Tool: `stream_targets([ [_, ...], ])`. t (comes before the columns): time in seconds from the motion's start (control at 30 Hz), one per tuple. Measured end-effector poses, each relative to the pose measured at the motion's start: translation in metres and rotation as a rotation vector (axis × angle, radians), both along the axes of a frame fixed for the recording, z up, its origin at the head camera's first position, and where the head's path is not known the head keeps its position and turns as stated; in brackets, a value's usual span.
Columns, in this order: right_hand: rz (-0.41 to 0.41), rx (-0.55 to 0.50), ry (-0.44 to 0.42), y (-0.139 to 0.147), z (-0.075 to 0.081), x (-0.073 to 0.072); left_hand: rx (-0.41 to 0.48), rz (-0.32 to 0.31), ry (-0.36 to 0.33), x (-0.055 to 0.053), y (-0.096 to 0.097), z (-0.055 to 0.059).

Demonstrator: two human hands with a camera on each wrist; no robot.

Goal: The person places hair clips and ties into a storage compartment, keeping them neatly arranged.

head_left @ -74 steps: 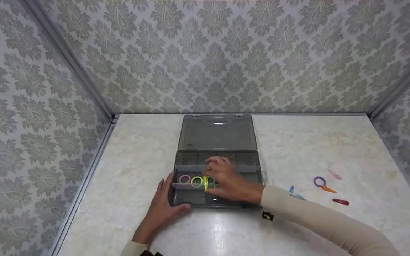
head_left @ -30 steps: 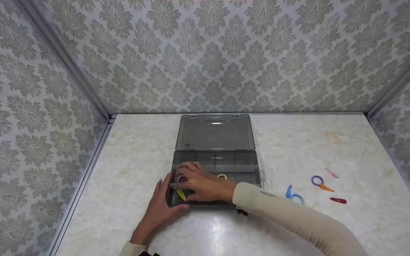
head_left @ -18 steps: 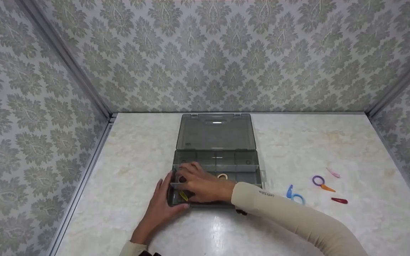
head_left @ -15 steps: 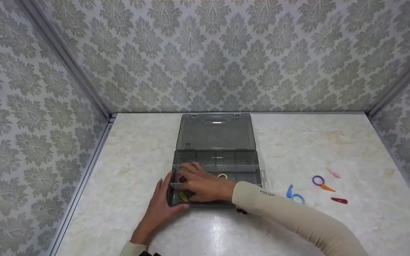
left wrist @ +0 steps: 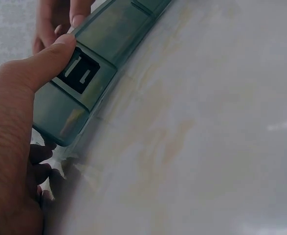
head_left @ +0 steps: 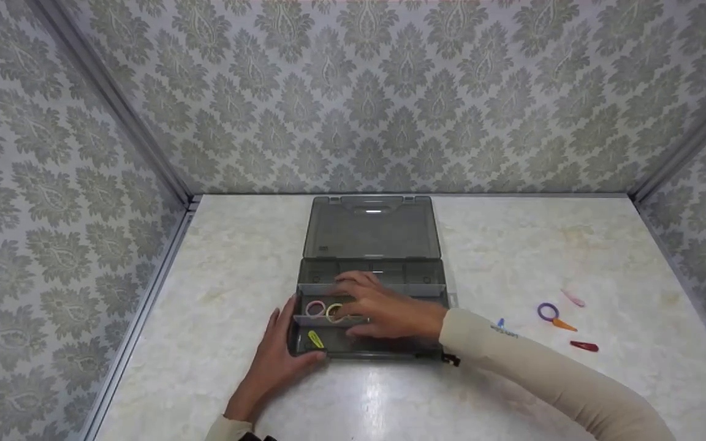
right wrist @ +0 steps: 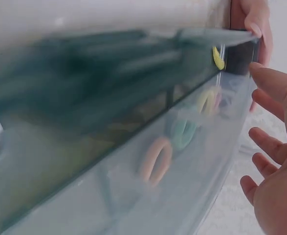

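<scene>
A grey see-through divided box (head_left: 383, 351) stands with its lid (head_left: 371, 229) folded back. My left hand (head_left: 276, 352) grips its near left corner, thumb over the front wall and fingers along the side. In the front row, at the left, lies a yellow snap hair clip (head_left: 315, 339). Behind the divider are a pink hair tie (head_left: 306, 309) and a pale yellow hair tie (head_left: 328, 310); the right wrist view also shows a green hair tie (right wrist: 177, 133) and a peach hair tie (right wrist: 147, 166). Fingers spread, my right hand (head_left: 390, 312) hovers over the box, holding nothing.
To the right on the table lie a pink hair clip (head_left: 573, 298), a purple ring (head_left: 540, 312), an orange clip (head_left: 565, 324) and a red clip (head_left: 584, 346). A blue clip (head_left: 501, 322) is partly behind my right sleeve. Patterned walls enclose the back and sides.
My right hand carried the yellow hair clip left, put it in the box's front left part and let go. It has since drawn back right. The left hand stays on the corner.
</scene>
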State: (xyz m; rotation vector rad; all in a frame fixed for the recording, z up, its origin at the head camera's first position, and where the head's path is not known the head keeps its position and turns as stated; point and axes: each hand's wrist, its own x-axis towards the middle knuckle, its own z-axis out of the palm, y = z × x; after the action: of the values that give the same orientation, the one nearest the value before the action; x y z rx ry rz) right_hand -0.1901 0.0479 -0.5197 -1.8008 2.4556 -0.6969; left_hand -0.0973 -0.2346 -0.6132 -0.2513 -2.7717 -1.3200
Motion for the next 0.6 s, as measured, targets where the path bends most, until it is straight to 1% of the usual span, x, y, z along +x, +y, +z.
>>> stream_targets([
  [0.1,-0.043,-0.040,-0.042,0.016,0.000,-0.002,-0.007,-0.001,0.007,0.000,0.000,0.000],
  [0.23,-0.110,-0.078,-0.111,0.038,-0.001,-0.005,-0.014,0.007,-0.013,-0.001,0.000,0.001],
  [0.33,-0.145,-0.108,-0.115,0.054,-0.003,-0.007,-0.021,0.018,-0.034,-0.001,0.000,0.001],
  [0.47,-0.180,-0.140,-0.078,0.075,-0.004,-0.009,-0.020,0.022,-0.041,0.000,0.000,0.002],
  [0.6,-0.221,-0.168,-0.101,0.097,-0.003,-0.008,-0.019,0.022,-0.043,0.000,-0.001,0.002],
])
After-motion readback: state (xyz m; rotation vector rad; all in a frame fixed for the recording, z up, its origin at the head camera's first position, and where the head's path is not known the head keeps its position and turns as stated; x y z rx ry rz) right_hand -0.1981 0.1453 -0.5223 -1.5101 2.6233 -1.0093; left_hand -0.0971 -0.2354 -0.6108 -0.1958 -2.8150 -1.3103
